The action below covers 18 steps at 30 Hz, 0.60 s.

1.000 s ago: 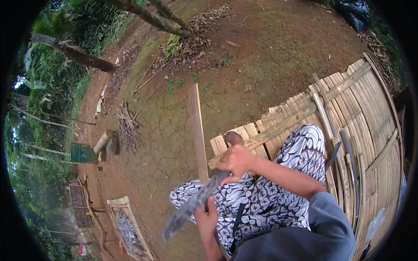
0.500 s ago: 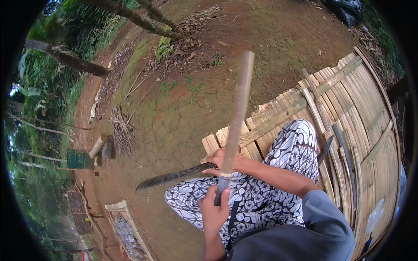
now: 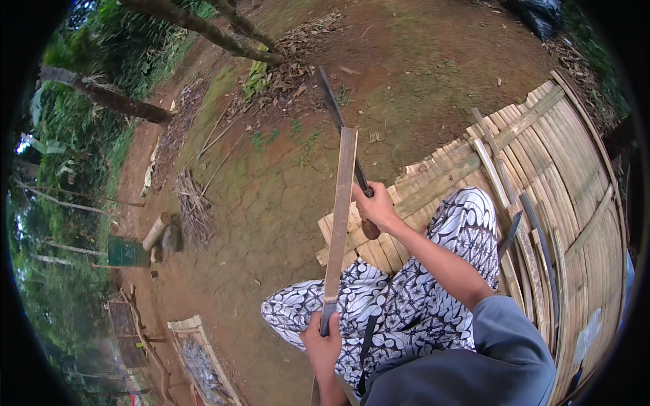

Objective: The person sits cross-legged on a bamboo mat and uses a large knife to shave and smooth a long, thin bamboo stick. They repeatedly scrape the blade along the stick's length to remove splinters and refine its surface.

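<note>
My left hand (image 3: 321, 344) is closed round the near end of a long flat bamboo strip (image 3: 340, 210), above my lap. The strip stands out away from me, brown on its visible face, with a grey section at the gripped end. My right hand (image 3: 378, 206) grips the wooden handle of a machete (image 3: 329, 99), just right of the strip. Its dark blade points up and away from me, passing behind the strip's far end. Whether blade and strip touch, I cannot tell.
I sit on a bamboo slat platform (image 3: 575, 169). Several loose strips and a second blade (image 3: 512, 227) lie at my right. On the dirt ground are a bundle of sticks (image 3: 191, 206), a green container (image 3: 127, 252) and a cut log (image 3: 156, 230). Tree trunks (image 3: 108, 95) stand beyond.
The machete has swung from pointing left across my lap to pointing away from me, and my right hand has moved farther out. The strip's far end has shifted left and nearer.
</note>
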Each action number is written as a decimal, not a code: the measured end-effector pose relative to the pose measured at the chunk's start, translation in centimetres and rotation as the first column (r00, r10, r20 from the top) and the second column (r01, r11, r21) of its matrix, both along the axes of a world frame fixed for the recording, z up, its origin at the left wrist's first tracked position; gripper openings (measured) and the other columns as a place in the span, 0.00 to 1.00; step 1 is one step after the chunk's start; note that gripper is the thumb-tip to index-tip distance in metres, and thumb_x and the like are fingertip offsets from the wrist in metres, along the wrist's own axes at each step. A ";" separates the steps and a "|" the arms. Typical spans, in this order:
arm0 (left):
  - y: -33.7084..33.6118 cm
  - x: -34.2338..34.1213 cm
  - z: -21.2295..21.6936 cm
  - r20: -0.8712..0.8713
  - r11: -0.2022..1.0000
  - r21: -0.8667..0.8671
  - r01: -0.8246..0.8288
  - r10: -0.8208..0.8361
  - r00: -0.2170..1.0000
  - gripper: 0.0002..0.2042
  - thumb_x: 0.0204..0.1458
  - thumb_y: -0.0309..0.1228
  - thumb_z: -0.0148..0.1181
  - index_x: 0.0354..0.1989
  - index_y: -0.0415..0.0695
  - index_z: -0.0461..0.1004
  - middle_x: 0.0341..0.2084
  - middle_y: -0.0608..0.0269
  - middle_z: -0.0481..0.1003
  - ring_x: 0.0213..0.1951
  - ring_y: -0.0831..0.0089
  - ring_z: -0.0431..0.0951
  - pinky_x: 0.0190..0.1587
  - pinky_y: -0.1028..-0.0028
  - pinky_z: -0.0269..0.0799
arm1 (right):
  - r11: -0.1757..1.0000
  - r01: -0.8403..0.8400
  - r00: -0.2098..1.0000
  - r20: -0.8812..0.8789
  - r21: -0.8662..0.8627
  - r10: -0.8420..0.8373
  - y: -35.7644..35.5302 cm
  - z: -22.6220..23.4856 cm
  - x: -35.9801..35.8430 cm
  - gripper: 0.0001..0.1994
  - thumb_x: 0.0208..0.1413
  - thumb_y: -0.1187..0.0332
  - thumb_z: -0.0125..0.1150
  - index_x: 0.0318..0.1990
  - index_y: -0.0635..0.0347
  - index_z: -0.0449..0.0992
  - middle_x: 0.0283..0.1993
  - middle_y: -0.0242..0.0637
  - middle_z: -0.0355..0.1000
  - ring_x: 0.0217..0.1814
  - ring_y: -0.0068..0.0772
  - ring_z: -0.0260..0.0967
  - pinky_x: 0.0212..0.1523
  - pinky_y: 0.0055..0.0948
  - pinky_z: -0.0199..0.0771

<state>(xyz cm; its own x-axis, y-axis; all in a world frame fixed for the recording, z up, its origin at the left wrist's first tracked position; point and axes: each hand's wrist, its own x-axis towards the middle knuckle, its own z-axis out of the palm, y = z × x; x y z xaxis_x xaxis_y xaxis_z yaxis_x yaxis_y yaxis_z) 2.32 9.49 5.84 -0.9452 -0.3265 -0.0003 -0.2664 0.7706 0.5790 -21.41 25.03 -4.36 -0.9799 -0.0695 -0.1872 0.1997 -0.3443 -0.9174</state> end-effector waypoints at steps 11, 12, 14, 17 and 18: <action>0.4 -0.8 -1.6 0.026 0.999 -0.012 0.040 -0.040 0.999 0.13 0.52 0.32 0.62 0.23 0.39 0.68 0.09 0.60 0.63 0.12 0.72 0.59 0.18 0.71 0.57 | 0.792 -0.057 0.995 0.030 -0.608 0.095 1.3 2.2 0.8 0.16 0.60 0.55 0.56 0.33 0.60 0.69 0.14 0.25 0.54 0.10 0.18 0.52 0.13 0.22 0.54; 0.4 -0.9 -1.4 0.015 0.999 -0.014 0.046 -0.046 0.999 0.12 0.52 0.32 0.62 0.23 0.39 0.68 0.09 0.60 0.63 0.12 0.72 0.59 0.18 0.71 0.57 | 0.793 -0.061 0.994 0.032 -0.606 0.100 1.5 2.4 0.8 0.14 0.60 0.57 0.57 0.33 0.60 0.69 0.14 0.25 0.54 0.11 0.17 0.52 0.13 0.22 0.55; 0.5 -0.9 -0.9 -0.006 0.998 -0.017 0.059 -0.059 0.998 0.12 0.53 0.32 0.62 0.23 0.39 0.68 0.09 0.60 0.62 0.12 0.72 0.58 0.18 0.71 0.57 | 0.780 -0.019 0.994 0.071 -0.625 0.080 1.5 2.8 0.9 0.11 0.59 0.62 0.58 0.34 0.59 0.69 0.14 0.24 0.54 0.11 0.17 0.51 0.14 0.23 0.55; -0.6 -0.7 -2.1 0.019 0.998 0.051 0.038 -0.039 0.999 0.12 0.53 0.32 0.61 0.23 0.39 0.68 0.09 0.60 0.62 0.12 0.73 0.57 0.18 0.71 0.56 | 0.782 0.007 0.994 0.088 -0.624 0.061 1.6 2.8 0.7 0.08 0.59 0.66 0.59 0.34 0.59 0.68 0.15 0.23 0.54 0.12 0.17 0.51 0.14 0.23 0.55; -0.5 -0.8 -2.0 0.015 0.998 0.034 0.046 -0.047 0.999 0.12 0.53 0.31 0.61 0.23 0.39 0.68 0.09 0.60 0.62 0.12 0.73 0.57 0.18 0.71 0.56 | 0.783 0.005 0.995 0.082 -0.622 0.058 1.7 2.7 0.6 0.07 0.58 0.68 0.59 0.34 0.59 0.68 0.15 0.23 0.54 0.12 0.17 0.51 0.14 0.23 0.56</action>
